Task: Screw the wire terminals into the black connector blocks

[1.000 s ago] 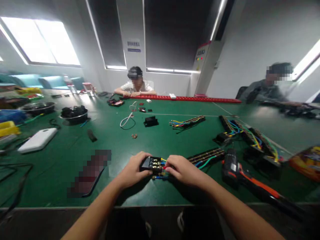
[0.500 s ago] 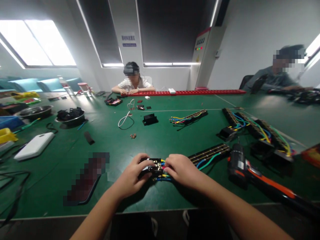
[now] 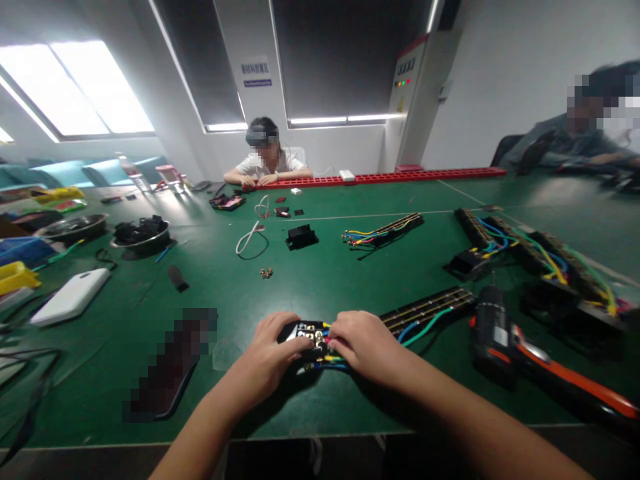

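Observation:
My left hand [image 3: 277, 347] is closed around a black terminal block [image 3: 306, 328] with brass-coloured screws, its thumb lying on the top face. At the block's right side, my right hand [image 3: 360, 340] pinches a red wire [image 3: 327, 340] close to the terminals. Yellow and blue wires [image 3: 330, 363] pass beneath the right fingers. Behind that hand lies a long black strip with brass bars [image 3: 430, 310], with blue and green wires along it. The wire ends inside the block are too small to make out.
A cordless screwdriver [image 3: 495, 333] lies right of my hands; a blurred-out phone-like slab [image 3: 173, 367] lies left. Ahead are loose screws [image 3: 267, 273], a black block [image 3: 301, 237] and more wired strips [image 3: 385, 230]. A metal bowl of black parts [image 3: 141, 237] stands left. Two people sit beyond.
My left thumb has moved from the block's near side onto its top, uncovering more of the screws. My right hand keeps its pinch. The view has shifted slightly.

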### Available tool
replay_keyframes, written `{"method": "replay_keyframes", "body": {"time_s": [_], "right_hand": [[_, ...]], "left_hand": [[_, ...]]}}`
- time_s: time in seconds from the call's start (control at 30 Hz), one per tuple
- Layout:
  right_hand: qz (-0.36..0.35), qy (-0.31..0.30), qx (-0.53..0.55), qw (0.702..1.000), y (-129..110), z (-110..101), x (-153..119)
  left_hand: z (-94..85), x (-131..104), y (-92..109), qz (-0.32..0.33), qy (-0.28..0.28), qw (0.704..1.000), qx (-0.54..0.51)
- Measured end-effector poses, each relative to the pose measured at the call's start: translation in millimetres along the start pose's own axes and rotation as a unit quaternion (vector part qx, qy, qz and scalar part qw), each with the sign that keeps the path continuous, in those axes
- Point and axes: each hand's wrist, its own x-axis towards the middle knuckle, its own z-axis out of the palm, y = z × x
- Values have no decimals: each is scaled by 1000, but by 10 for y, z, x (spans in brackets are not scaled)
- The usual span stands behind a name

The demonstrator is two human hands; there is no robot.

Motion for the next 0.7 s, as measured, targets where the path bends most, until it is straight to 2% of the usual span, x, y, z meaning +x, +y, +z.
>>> {"method": "replay_keyframes", "body": {"time_s": [0.2,0.57,0.7], "right_hand": [[-7,16,80,997,61,40,-2],[-18,19,42,999,53,92,-3],[-38,38,27,998,60,133,2]], "left_hand": [[19,-28,-12,9,-12,999,35],[-13,1,-11,19,-14,999,37],[-34,19,3,21,-11,999,38]]}}
